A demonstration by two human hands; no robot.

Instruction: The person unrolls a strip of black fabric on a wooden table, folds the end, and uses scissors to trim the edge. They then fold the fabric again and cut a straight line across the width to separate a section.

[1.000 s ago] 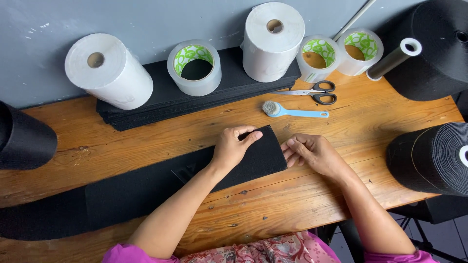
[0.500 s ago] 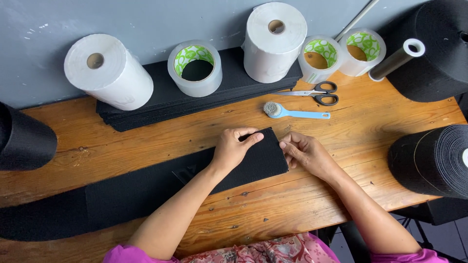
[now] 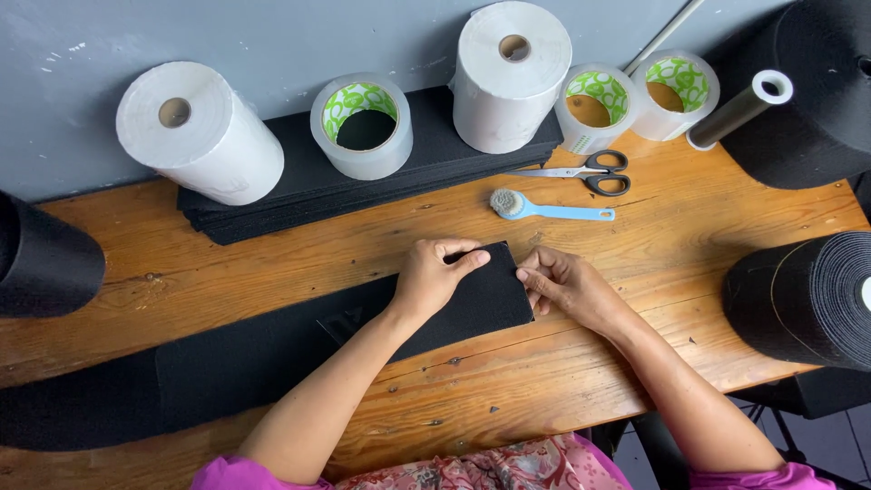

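Three clear tape rolls with green-patterned cores stand along the wall behind the wooden counter. Since a second ago, little has shifted. The left hand presses flat on the black strip's end; the right hand pinches its edge.

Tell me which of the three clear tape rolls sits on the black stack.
The leftmost tape roll, between the two white paper rolls. It rests on the black stack; the other two tape rolls stand on the bare wooden table near the scissors.
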